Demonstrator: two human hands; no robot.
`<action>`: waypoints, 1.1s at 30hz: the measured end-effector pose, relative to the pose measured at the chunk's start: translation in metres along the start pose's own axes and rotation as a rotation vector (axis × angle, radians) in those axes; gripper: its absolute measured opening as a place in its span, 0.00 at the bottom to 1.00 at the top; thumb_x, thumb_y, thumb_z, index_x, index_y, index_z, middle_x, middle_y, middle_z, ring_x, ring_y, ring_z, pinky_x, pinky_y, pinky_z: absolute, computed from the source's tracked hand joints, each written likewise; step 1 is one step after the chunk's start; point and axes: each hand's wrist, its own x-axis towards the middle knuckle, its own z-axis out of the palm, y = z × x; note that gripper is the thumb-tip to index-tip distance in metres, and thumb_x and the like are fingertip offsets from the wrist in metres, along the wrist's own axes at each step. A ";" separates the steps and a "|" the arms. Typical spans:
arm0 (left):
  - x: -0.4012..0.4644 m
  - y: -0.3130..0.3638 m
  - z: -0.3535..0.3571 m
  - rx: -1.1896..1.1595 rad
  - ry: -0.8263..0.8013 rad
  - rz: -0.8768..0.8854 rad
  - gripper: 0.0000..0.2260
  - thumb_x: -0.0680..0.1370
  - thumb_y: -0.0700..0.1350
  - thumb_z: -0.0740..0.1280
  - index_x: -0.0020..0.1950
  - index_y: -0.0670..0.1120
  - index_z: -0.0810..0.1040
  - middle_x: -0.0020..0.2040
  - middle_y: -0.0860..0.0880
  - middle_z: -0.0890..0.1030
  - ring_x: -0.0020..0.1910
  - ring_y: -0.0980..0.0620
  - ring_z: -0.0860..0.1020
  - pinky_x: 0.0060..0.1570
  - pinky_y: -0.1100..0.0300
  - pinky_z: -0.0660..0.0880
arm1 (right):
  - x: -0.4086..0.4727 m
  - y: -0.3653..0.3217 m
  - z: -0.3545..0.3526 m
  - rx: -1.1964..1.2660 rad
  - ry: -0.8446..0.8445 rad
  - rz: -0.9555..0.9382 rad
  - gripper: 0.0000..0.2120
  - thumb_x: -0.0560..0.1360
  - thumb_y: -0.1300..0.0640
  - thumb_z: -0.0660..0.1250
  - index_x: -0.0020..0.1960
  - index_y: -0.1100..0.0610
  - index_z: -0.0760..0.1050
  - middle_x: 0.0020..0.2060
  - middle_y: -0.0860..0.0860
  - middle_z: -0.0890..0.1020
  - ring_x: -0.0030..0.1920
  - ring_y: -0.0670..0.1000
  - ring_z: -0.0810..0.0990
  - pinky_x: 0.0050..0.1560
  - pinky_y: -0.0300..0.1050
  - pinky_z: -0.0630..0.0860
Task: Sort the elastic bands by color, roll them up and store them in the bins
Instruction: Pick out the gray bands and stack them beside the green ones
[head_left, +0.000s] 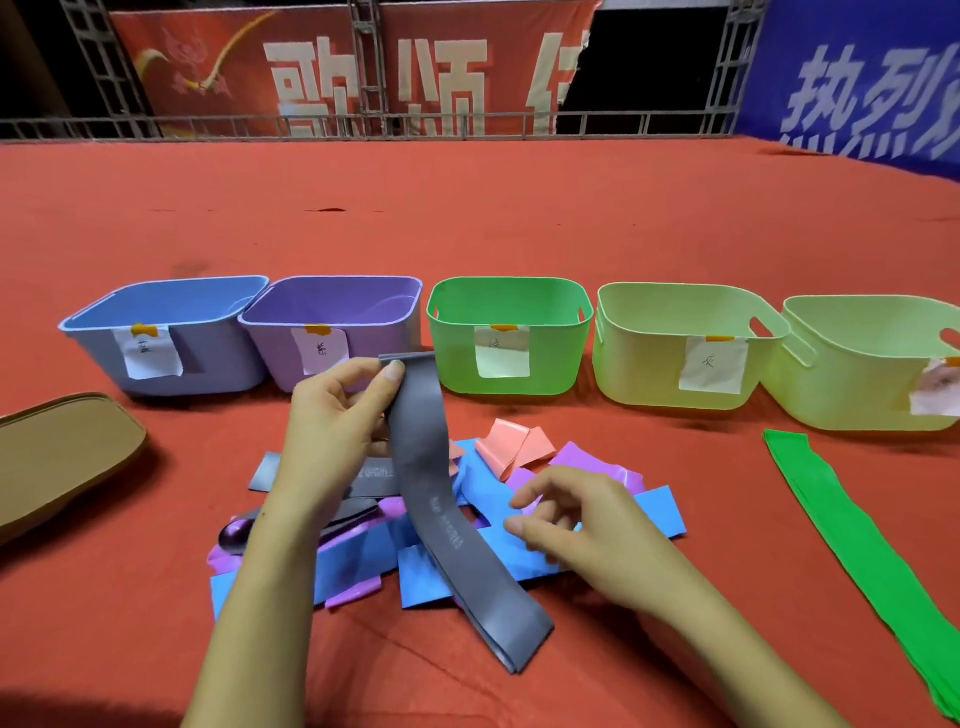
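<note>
My left hand (332, 431) pinches the top end of a long grey elastic band (441, 509), lifting it; the band's lower end lies on the red cloth. My right hand (566, 525) hovers with loosely curled fingers over the pile of bands (519, 551), holding nothing. The pile holds blue, purple, pink and grey bands. A long green band (841, 530) lies flat at the right. Behind stand a blue bin (171, 312), a purple bin (332, 306), a green bin (509, 296) and two pale green bins (675, 306) (872, 322), each with a paper label.
A brown flat lid-like object (62, 452) lies at the left edge. The red cloth (467, 218) stretches far behind the bins to a metal railing and banners.
</note>
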 end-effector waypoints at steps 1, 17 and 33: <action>0.000 0.002 -0.007 -0.005 0.003 0.000 0.10 0.85 0.48 0.69 0.54 0.42 0.85 0.43 0.43 0.86 0.39 0.45 0.82 0.35 0.57 0.81 | 0.001 -0.001 0.002 0.038 0.014 -0.005 0.05 0.78 0.52 0.76 0.51 0.50 0.81 0.37 0.52 0.86 0.33 0.46 0.81 0.38 0.45 0.80; 0.010 -0.002 -0.077 -0.040 0.225 0.000 0.11 0.84 0.47 0.71 0.50 0.41 0.85 0.41 0.43 0.79 0.38 0.46 0.78 0.30 0.60 0.78 | 0.139 -0.049 0.079 -0.295 -0.020 -0.310 0.04 0.77 0.55 0.74 0.51 0.53 0.84 0.48 0.45 0.87 0.46 0.45 0.80 0.52 0.42 0.73; 0.010 0.002 -0.071 -0.057 0.223 -0.014 0.12 0.84 0.48 0.71 0.51 0.39 0.85 0.42 0.43 0.83 0.38 0.45 0.80 0.31 0.59 0.79 | 0.153 -0.068 0.035 0.089 -0.001 -0.100 0.03 0.75 0.67 0.75 0.48 0.62 0.84 0.40 0.52 0.85 0.39 0.46 0.79 0.43 0.39 0.76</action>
